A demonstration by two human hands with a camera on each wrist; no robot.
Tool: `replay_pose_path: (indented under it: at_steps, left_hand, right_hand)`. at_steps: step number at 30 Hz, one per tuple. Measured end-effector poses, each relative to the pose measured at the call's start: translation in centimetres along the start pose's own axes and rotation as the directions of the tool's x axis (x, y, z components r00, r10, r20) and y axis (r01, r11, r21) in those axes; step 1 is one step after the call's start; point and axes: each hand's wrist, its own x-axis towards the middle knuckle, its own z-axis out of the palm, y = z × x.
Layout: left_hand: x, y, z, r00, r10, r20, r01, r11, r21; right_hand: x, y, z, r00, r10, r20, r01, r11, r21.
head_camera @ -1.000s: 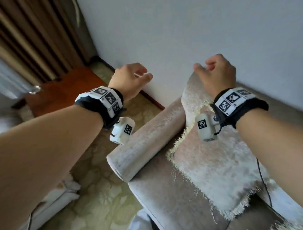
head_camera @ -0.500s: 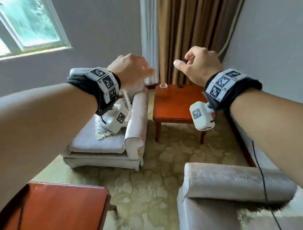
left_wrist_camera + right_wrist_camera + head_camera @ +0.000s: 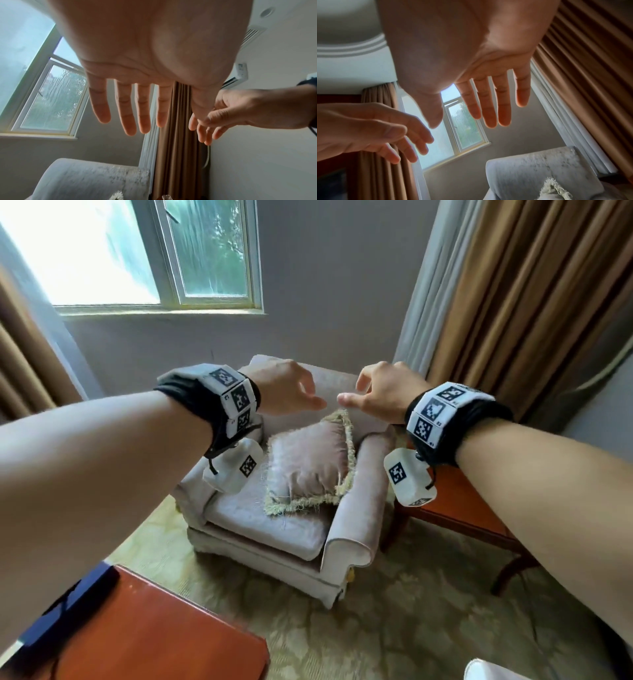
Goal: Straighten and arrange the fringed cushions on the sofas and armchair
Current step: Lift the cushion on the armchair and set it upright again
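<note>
A pale pink cushion with cream fringe (image 3: 310, 465) leans tilted on the seat of a pale velvet armchair (image 3: 349, 546), against its right arm. Both my hands hover in the air above and in front of the chair. My left hand (image 3: 291, 392) is spread, fingers straight, holding nothing (image 3: 126, 111). My right hand (image 3: 376, 395) is also spread with straight fingers (image 3: 488, 108), above the cushion's top corner and apart from it. A bit of the fringe (image 3: 554, 189) shows at the bottom of the right wrist view.
A red-brown wooden side table (image 3: 455, 508) stands right of the armchair, another wooden table (image 3: 154, 635) in the near left. Brown curtains (image 3: 531, 302) hang at the right, a window (image 3: 164, 254) behind. Patterned green carpet (image 3: 411, 628) covers the floor.
My view has swung from the sofa arm and its cushion across the side table to the armchair, which is now nearer and centred. Both hands stay raised and have spread out.
</note>
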Motion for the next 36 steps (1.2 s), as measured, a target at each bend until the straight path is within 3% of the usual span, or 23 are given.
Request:
replay_pose_path:
  at_steps: [5,12,17,24,32,36]
  left_hand:
    - [6.4,-3.6,2.9,0.994,-0.003,0.113,0.002,1.000,0.008]
    - [19.3,-9.1,7.9,0.983,-0.088,0.163,0.089,0.996,-0.001]
    - [28.4,-12.6,11.6,0.965,-0.137,0.225,0.141,0.990,-0.002]
    - [36.2,-18.5,16.2,0.937,-0.184,0.297,0.222,0.970,-0.100]
    - [45.1,-26.3,22.9,0.901,-0.214,0.377,0.308,0.928,-0.211]
    - [49.8,-31.5,28.4,0.883,-0.188,0.431,0.313,0.919,-0.240]
  right_hand:
    - [7.1,0.9,4.2,0.990,-0.029,0.140,0.037,0.998,-0.052]
    - [20.4,5.1,11.3,0.980,-0.055,0.192,0.054,0.998,0.010]
    - [29.6,7.9,15.7,0.950,-0.038,0.310,0.037,0.999,0.011]
    - [38.2,9.5,21.8,0.898,-0.049,0.437,0.057,0.998,-0.006]
    - [47.7,9.8,29.6,0.870,0.009,0.493,-0.008,1.000,-0.003]
    - [51.9,10.1,35.4,0.841,0.117,0.529,-0.132,0.991,-0.010]
